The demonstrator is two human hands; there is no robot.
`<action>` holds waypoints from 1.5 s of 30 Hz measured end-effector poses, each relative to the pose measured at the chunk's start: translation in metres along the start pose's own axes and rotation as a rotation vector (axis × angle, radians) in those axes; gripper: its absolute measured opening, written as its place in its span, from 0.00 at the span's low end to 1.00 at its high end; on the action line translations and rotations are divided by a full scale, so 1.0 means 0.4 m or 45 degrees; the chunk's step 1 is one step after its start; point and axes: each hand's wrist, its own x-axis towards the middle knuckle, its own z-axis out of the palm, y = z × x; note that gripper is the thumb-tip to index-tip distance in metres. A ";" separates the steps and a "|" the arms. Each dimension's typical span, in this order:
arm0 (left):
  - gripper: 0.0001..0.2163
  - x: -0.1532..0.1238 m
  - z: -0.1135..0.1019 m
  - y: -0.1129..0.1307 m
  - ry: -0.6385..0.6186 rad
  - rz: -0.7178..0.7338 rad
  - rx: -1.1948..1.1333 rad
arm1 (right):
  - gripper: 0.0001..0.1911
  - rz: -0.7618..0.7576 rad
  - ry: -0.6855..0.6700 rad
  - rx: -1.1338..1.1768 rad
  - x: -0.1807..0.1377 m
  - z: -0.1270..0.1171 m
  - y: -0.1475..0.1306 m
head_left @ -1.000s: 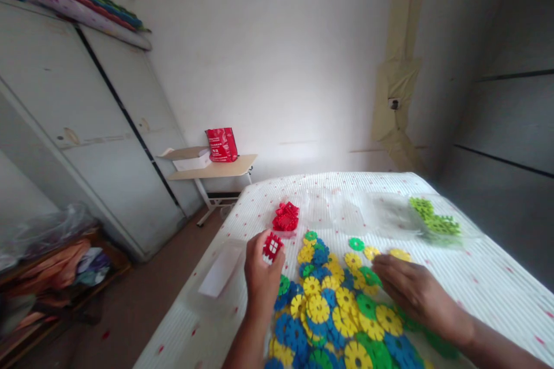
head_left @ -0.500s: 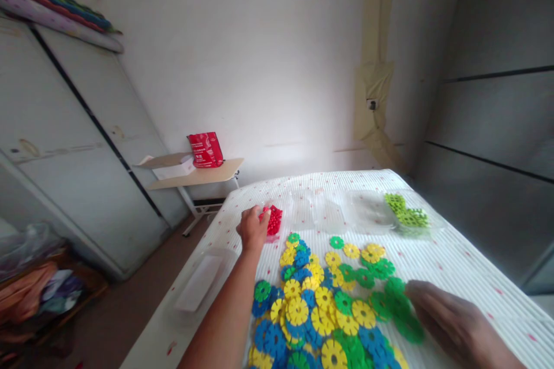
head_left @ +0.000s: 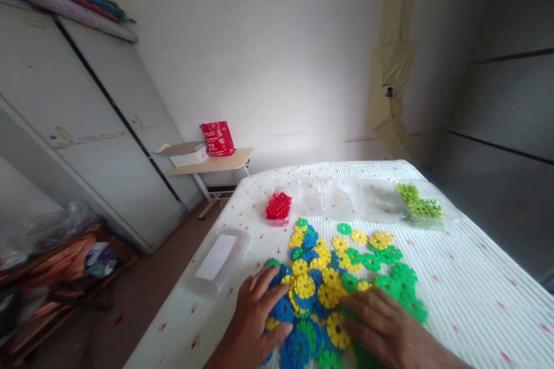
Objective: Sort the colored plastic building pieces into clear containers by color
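Observation:
A heap of blue, yellow and green notched plastic discs (head_left: 305, 286) covers the near middle of the table. My left hand (head_left: 255, 318) rests at the heap's left side, fingers spread over blue and yellow discs. On the right side of the heap lies my right hand (head_left: 383, 323), its fingers stretched out across yellow and green discs and hiding some of them. Neither hand visibly grips a piece. Beyond the heap, red plastic pieces (head_left: 278, 206) fill a small clear container, and light-green pieces (head_left: 418, 200) sit in a clear tray at the far right.
More clear plastic trays (head_left: 337, 202) stand between the red and light-green pieces. A clear container with a white card (head_left: 216, 256) lies at the table's left. Against the wall, a small side table (head_left: 225, 162) carries a red bag (head_left: 217, 138) and a white box (head_left: 189, 155).
My left hand has left the red pieces and come back to the heap's left side. My right hand has moved left, from the green discs' outer edge onto the heap. The view has shifted slightly.

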 end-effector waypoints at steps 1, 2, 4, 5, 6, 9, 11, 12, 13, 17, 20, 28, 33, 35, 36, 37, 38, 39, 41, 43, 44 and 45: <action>0.25 -0.023 0.010 -0.005 -0.008 -0.005 0.036 | 0.24 -0.038 -0.030 0.035 0.029 0.013 -0.013; 0.27 -0.041 0.019 -0.009 -0.018 -0.006 0.063 | 0.24 -0.065 -0.043 0.062 0.056 0.030 -0.024; 0.30 -0.062 0.035 -0.013 -0.031 -0.006 0.079 | 0.29 -0.057 -0.118 0.116 0.102 0.072 -0.038; 0.30 -0.068 0.039 -0.012 -0.029 0.001 0.070 | 0.32 -0.026 -0.162 0.145 0.121 0.093 -0.042; 0.29 -0.071 0.042 -0.010 -0.018 0.012 0.050 | 0.36 0.015 -0.211 0.179 0.135 0.111 -0.044; 0.28 -0.074 0.039 0.003 -0.001 0.043 -0.045 | 0.38 0.118 -0.296 0.246 0.155 0.139 -0.042; 0.26 -0.074 0.034 0.016 -0.033 0.034 -0.128 | 0.31 0.158 -0.287 0.234 0.150 0.133 -0.037; 0.25 -0.074 0.033 0.023 -0.053 0.024 -0.169 | 0.27 0.180 -0.261 0.209 0.144 0.125 -0.034; 0.24 -0.073 0.034 0.031 -0.065 0.017 -0.209 | 0.23 0.202 -0.231 0.177 0.136 0.115 -0.030; 0.20 -0.053 0.050 0.067 -0.107 0.069 -0.343 | 0.12 0.249 -0.107 0.022 0.086 0.080 -0.004; 0.21 -0.020 0.070 0.102 -0.134 0.089 -0.422 | 0.12 0.269 0.020 -0.059 0.033 0.071 0.027; 0.27 0.093 0.117 0.232 -0.051 0.242 -0.567 | 0.17 0.500 0.317 -0.050 -0.077 0.054 0.087; 0.18 0.162 0.088 0.200 0.224 0.134 -0.514 | 0.13 0.636 0.337 -0.112 -0.102 0.022 0.144; 0.15 0.194 0.076 0.141 0.354 -0.068 -0.416 | 0.13 0.701 0.320 -0.151 -0.121 0.030 0.187; 0.14 0.210 0.074 0.109 0.332 -0.141 -0.361 | 0.14 0.741 0.311 -0.168 -0.131 0.040 0.210; 0.13 0.225 0.074 0.078 0.331 -0.213 -0.307 | 0.16 0.780 0.305 -0.183 -0.140 0.053 0.232; 0.13 0.240 0.076 0.051 0.307 -0.255 -0.260 | 0.18 0.809 0.304 -0.199 -0.147 0.068 0.252; 0.14 0.253 0.080 0.029 0.275 -0.274 -0.223 | 0.20 0.826 0.301 -0.208 -0.150 0.084 0.269; 0.17 0.276 0.094 0.001 0.215 -0.280 -0.185 | 0.23 0.838 0.296 -0.202 -0.147 0.111 0.290; 0.19 0.294 0.112 -0.011 0.172 -0.246 -0.194 | 0.25 0.831 0.270 -0.153 -0.132 0.127 0.296; 0.20 0.301 0.120 -0.013 0.154 -0.224 -0.206 | 0.26 0.828 0.250 -0.121 -0.122 0.130 0.295; 0.20 0.307 0.128 -0.014 0.134 -0.202 -0.217 | 0.27 0.827 0.226 -0.089 -0.111 0.131 0.293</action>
